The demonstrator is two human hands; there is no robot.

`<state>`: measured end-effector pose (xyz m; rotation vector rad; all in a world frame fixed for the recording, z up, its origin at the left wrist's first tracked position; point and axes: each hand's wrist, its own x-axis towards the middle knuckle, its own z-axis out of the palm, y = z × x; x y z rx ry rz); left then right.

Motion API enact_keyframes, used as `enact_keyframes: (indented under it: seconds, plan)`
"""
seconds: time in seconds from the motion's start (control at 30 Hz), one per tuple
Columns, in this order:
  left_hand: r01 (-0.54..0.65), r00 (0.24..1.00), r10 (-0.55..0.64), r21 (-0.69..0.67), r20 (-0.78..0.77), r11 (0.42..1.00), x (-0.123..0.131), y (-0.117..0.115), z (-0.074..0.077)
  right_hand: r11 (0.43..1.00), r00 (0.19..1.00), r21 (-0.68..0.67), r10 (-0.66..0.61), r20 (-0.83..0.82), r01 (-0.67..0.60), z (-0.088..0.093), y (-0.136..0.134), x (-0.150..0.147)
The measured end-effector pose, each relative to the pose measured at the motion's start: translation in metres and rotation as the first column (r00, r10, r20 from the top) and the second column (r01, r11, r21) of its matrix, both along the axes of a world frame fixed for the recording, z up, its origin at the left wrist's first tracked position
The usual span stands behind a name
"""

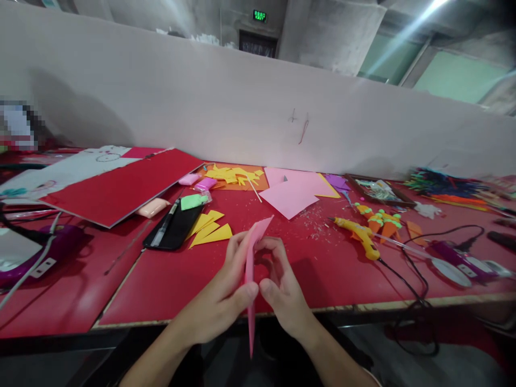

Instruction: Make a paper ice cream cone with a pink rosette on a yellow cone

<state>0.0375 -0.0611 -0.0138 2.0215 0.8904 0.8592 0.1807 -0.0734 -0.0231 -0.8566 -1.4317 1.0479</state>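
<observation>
A folded sheet of pink paper (250,263) stands nearly edge-on to me above the table's front edge. My left hand (228,290) grips it from the left, thumb on the near side and fingers along its outer face. On the other side, my right hand (284,290) is curled, its fingertips against the paper and its thumb close to the fold. Some of the fingertips are hidden. More pink sheets (292,198) lie on the table beyond my hands. Yellow paper wedges (212,232) are fanned out to the left.
Left are a black phone (162,240) with a pen on it, a red board (121,188) and clay packs (193,201). To the right lie a yellow glue gun (363,236) with a trailing cord, small orange carrot shapes (389,226) and a brown tray (379,191). A pale partition (226,102) rises behind.
</observation>
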Motion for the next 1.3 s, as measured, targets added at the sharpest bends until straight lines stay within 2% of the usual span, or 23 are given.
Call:
enact_keyframes:
  seconds: [0.13,0.23,0.37,0.53,0.73,0.93,1.13,1.23,1.3]
  plan:
    - [-0.039,0.999,0.039,-0.016,-0.017,0.999,0.000,0.004,-0.001,0.998,1.000,-0.056,0.011,0.006,-0.010,-0.002,0.000,0.000]
    - [-0.044,0.998,0.045,-0.035,0.043,0.998,0.002,0.006,-0.002,0.997,1.000,-0.077,0.000,-0.003,-0.001,-0.002,-0.001,-0.001]
    - [-0.016,0.992,0.031,-0.117,0.126,0.993,0.007,0.005,0.001,0.998,1.000,-0.065,-0.021,0.003,0.021,-0.002,-0.002,-0.002]
    - [-0.018,0.992,0.041,-0.179,0.122,0.984,0.008,0.005,0.000,0.995,0.998,-0.097,-0.005,0.056,0.011,0.001,-0.003,0.001]
    - [0.005,0.954,0.065,-0.232,0.293,0.973,0.007,0.007,-0.006,1.000,0.978,0.004,0.020,0.207,-0.022,0.006,-0.006,0.005]
    - [-0.099,0.938,0.169,-0.234,0.304,0.967,0.008,0.005,-0.011,0.993,0.934,0.114,-0.052,0.354,0.012,0.007,-0.008,0.008]
    - [-0.104,0.960,0.143,-0.167,0.242,0.980,0.002,0.006,-0.019,0.995,0.965,0.093,0.006,0.260,-0.031,0.009,-0.009,0.009]
    - [-0.166,0.958,0.199,-0.165,0.208,0.972,0.003,0.005,-0.017,0.997,0.983,0.065,0.025,0.183,-0.037,0.010,-0.010,0.006]
    - [-0.198,0.955,0.232,-0.187,0.184,0.962,0.005,0.003,-0.013,1.000,0.990,0.022,-0.014,0.141,0.011,0.009,-0.010,0.005]
